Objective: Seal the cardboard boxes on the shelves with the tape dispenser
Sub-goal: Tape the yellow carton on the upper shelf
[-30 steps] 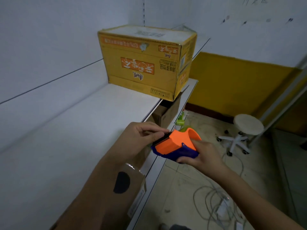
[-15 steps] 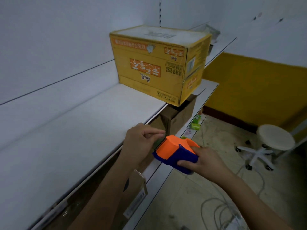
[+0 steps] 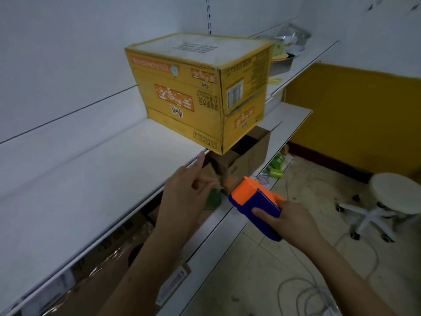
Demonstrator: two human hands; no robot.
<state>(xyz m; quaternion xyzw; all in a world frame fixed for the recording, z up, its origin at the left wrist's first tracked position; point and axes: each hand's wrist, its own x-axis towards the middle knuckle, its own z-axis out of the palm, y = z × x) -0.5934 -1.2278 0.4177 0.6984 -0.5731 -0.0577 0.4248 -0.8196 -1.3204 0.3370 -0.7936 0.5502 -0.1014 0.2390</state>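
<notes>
right hand (image 3: 293, 221) grips dispenser (image 3: 255, 206) over shelf (image 3: 91, 179) edge | left hand (image 3: 184, 197) pinches blurred tape end just beside it | yellow box (image 3: 196, 92) overhangs shelf corner | brown box (image 3: 246, 156) open below | floor room right

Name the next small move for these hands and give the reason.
Probably draw the tape end further out: the left hand pinches at the mouth of the orange and blue tape dispenser, gripped by the right hand, and both are short of the yellow cardboard box.
</notes>
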